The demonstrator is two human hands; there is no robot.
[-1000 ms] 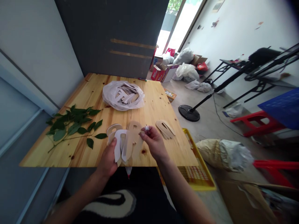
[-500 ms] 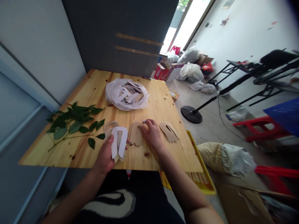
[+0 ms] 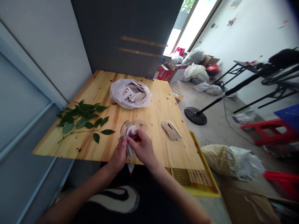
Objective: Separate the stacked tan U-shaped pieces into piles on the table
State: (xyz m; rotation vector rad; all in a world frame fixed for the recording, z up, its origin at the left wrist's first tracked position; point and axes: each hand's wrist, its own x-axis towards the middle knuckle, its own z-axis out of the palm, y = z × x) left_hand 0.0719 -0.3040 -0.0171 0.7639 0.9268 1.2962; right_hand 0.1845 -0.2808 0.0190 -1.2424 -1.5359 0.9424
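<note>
White paper pieces (image 3: 129, 152) lie between the two hands, just above the near edge of the wooden worktop (image 3: 154, 146). Their long axis runs roughly near to far, with the rounded end away from the person. The left hand (image 3: 119, 155) has a narrow grip on their left side, thumb on top. The right hand (image 3: 143, 149) meets them from the right, its thumb and fingers bent close at the rounded end; whether that grip pinches a piece cannot be told. Both hands are equally near, the thumbs almost touching.

Just beyond the right hand lies a brown stack (image 3: 144, 126), partly hidden by it. A second brown stack (image 3: 171, 130) is fanned out farther right, well apart from both hands. At the far side sits a plastic bag (image 3: 116, 95) of similar pieces, and a leafy branch (image 3: 81, 119) lies to the left.

Half a second earlier, the right hand is over the nearer brown stack, apart from the left, and the white pieces face up broadly. Now the hands are together and the pieces look turned more edge-on.
</note>
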